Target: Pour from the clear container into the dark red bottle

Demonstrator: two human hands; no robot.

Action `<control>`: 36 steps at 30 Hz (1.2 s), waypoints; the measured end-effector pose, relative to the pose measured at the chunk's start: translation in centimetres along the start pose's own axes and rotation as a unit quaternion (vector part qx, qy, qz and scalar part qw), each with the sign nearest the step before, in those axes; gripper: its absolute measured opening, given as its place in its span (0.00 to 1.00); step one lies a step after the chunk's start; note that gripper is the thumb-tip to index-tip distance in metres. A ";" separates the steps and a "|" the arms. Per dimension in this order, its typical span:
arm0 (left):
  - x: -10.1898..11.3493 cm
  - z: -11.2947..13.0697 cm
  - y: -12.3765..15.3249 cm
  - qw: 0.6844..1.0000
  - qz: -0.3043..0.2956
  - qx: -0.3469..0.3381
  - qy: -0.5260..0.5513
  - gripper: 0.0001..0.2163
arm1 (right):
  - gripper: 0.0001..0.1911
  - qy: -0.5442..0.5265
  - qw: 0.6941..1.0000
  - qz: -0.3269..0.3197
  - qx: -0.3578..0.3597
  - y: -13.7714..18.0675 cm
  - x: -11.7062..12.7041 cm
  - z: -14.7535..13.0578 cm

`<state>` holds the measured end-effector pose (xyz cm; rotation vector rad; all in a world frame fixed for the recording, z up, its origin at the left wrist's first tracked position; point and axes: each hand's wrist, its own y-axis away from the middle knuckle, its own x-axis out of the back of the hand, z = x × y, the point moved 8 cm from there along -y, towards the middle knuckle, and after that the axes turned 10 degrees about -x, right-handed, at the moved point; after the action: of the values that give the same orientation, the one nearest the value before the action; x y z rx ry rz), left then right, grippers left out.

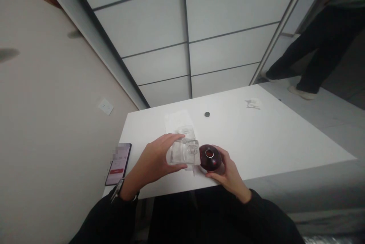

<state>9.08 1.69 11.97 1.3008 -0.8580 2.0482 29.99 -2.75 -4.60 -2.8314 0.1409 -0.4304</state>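
Note:
My left hand [154, 160] is wrapped round a clear, square glass or plastic piece [184, 152], holding it sideways just above the white table [256, 133]. My right hand [228, 171] grips a round dark red bottle [210, 157] with a silver ring at its open neck. The clear piece sits right against the bottle's neck. Both hands are near the table's front edge. A watch is on my left wrist.
A phone [119, 163] with a lit screen lies at the table's left front corner. Clear plastic packaging [179, 124] lies behind my hands. A small black cap [207, 114] and a crumpled scrap [253, 103] sit farther back. Another person's legs [313, 53] stand at the far right.

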 end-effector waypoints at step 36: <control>1.7 3.3 -3.7 0.980 -0.122 -0.072 -0.142 0.37 | 0.57 0.024 0.998 -0.050 0.015 -0.4 -0.2 -1.8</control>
<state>13.04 1.71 15.45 1.5557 -0.9007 1.6070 29.30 -2.81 -2.92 -2.8088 0.0012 -0.5174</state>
